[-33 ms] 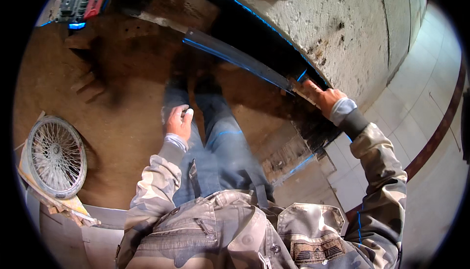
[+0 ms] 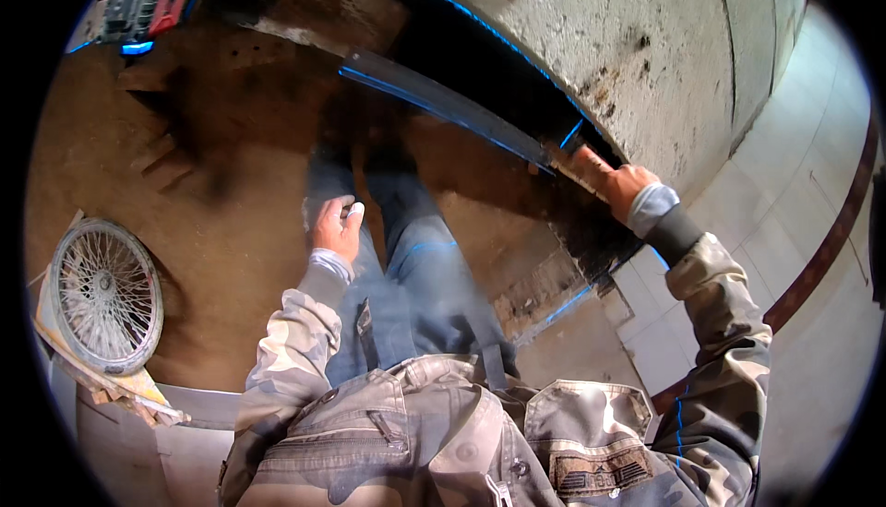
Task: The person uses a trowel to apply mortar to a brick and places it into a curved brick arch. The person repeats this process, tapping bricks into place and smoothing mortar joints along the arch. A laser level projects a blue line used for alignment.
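Observation:
A long, flat, dark grey metal bar (image 2: 443, 110) slants across the dark gap beside the pale wall, and a blue line of light runs along its lower edge. My right hand (image 2: 629, 191) is at its right end, reaching out with the index finger extended and the other fingers bent in. It seems to grip that end, though the dark gap hides part of the grasp. Above the left leg of my blue jeans (image 2: 420, 258) is my left hand (image 2: 339, 230). Its fingers curve loosely, the thumb stands apart, and I see nothing held.
A red and black tool-like device (image 2: 148, 0) with a blue glow sits at the upper left. At lower left a dusty spoked wheel (image 2: 106, 295) leans by a board. The rough pale wall (image 2: 600, 36) borders white floor tiles (image 2: 784, 147); bricks (image 2: 166, 161) lie on the brown floor.
The whole view has shifted slightly. My right hand sits a little farther right, and the short blue line by its fingertip shows longer. My left hand stays about where it was.

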`<state>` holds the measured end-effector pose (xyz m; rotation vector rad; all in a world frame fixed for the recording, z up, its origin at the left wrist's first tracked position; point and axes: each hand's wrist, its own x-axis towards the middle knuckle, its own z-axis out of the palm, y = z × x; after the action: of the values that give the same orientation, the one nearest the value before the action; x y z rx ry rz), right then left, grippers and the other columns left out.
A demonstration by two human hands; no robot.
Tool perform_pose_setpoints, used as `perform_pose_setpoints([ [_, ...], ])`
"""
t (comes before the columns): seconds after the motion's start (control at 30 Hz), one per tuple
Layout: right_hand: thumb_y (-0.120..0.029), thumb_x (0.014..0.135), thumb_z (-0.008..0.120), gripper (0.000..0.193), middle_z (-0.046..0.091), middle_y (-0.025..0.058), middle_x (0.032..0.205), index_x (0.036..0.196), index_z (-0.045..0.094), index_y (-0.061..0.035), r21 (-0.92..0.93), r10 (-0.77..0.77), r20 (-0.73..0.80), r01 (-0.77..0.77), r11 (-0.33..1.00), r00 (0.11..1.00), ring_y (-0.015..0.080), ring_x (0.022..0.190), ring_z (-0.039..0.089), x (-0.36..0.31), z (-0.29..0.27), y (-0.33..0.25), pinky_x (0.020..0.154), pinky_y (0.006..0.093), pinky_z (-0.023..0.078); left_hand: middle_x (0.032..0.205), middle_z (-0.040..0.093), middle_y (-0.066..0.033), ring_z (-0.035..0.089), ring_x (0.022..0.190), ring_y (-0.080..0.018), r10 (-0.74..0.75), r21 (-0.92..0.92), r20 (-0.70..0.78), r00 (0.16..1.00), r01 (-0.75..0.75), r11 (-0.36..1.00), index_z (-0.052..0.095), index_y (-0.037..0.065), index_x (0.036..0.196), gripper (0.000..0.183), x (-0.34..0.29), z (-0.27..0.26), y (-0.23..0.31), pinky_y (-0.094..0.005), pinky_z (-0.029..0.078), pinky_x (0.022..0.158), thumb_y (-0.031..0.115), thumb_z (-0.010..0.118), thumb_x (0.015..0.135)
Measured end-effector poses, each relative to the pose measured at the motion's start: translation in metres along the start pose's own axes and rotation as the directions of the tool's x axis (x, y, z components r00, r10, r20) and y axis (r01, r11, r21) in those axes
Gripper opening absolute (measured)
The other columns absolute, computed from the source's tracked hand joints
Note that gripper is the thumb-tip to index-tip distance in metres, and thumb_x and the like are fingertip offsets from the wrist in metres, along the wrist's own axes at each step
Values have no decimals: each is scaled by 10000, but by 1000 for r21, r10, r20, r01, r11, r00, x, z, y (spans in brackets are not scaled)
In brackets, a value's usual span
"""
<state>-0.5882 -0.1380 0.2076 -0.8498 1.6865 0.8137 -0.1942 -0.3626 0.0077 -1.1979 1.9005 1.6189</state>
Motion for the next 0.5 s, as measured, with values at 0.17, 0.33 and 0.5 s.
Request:
perform_pose_setpoints([
  [0.17, 7, 807, 532, 751, 624, 264, 779, 1504, 304, -158, 113, 11, -21, -8, 994, 1000, 426, 702, 632, -25, -1, 1, 629, 490, 501, 1045, 643, -158, 636, 921, -325, 99, 135, -66, 993, -89, 987, 643, 28, 1075, 295, 5, 11, -18, -389, 508, 825, 263, 652, 897],
  [0.33, -59, 904, 510, 490, 631, 226, 769, 1390, 464, -101, 292, -126, -289, 213, 932, 949, 449, 704, 607, 19, 20, -10, 635, 498, 483, 1049, 651, -110, 632, 943, -319, 28, 214, -74, 997, -12, 977, 653, 84, 1041, 317, 10, 14, -29, -399, 502, 836, 363, 648, 891],
  [0.5, -83, 888, 532, 494, 649, 236, 777, 1376, 503, -146, 215, -117, -251, 173, 961, 961, 444, 752, 628, 115, 30, -24, 656, 509, 496, 1021, 646, -107, 634, 917, -313, -20, 303, -105, 994, 51, 952, 658, 87, 1037, 322, 9, 11, -33, -408, 508, 808, 366, 657, 876],
])
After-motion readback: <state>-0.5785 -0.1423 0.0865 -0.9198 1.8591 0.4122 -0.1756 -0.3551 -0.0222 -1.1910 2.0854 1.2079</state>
